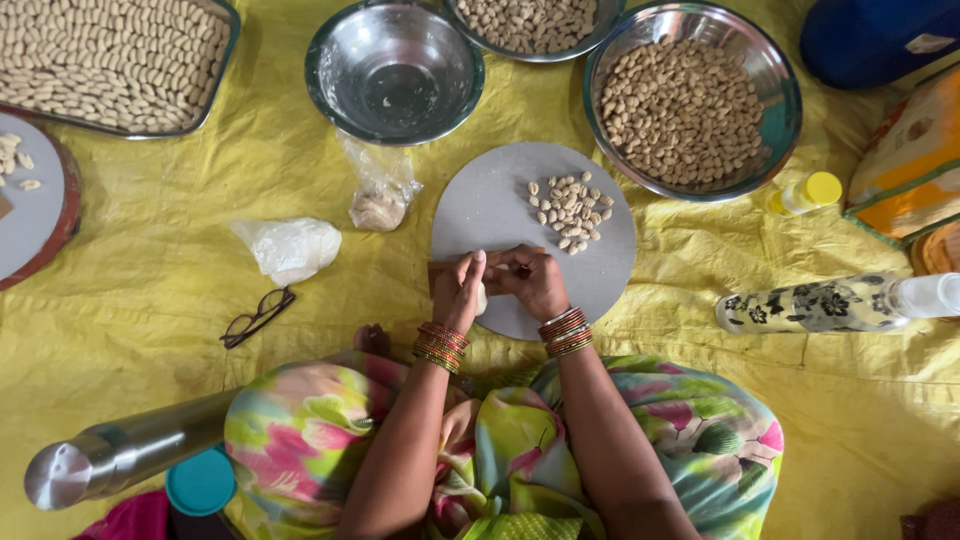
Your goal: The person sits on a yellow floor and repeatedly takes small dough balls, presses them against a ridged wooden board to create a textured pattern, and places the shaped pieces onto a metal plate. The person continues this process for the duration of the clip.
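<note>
My left hand [457, 288] and my right hand [532, 280] meet over the near edge of a round grey board [490, 205]. Both are closed around a small pale nut between the fingertips; a small blade may be in the right hand, but I cannot tell. A small pile of brownish nuts [571, 212] lies on the board just beyond my right hand. Stacks of red and gold bangles ring both wrists.
Beyond the board stand an empty steel bowl [395, 68], a steel bowl of brown nuts [692, 100], a bowl of pale nuts [530, 25] and a tray of peeled nuts [110, 60]. Plastic bags [290, 248], spectacles [257, 317], a steel flask [120, 455] and bottles [830, 303] lie on the yellow sheet.
</note>
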